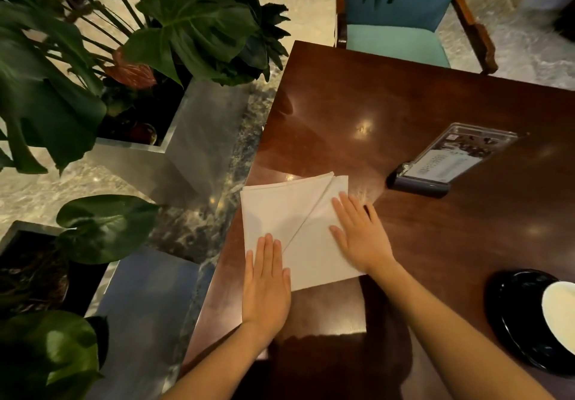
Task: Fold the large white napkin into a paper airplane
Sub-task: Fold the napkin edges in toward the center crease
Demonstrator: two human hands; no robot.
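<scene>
1. A large white napkin (298, 228) is seen lying flat near the left edge of a dark wooden table (435, 104), its left side about level with that edge.
2. One diagonal fold has been made: a flap is laid over from the left, and its slanted edge runs from the far right corner down towards the near left.
3. The left hand (267, 284) is pressed flat, fingers together, on the near left corner; nothing is gripped.
4. The right hand (361, 234) is spread flat on the right part of the napkin, likewise gripping nothing.
5. The task is judged to be at an early stage: no second corner fold, centre crease or wings can be seen.
6. Open tabletop is left beyond the napkin and to its right.
7. A clear menu stand (451, 163) lies further right, and a black saucer (522, 321) with a white cup (561, 309) sits near the right, well apart.
8. Leafy plants (93, 72) in metal planters stand just off the left edge.
</scene>
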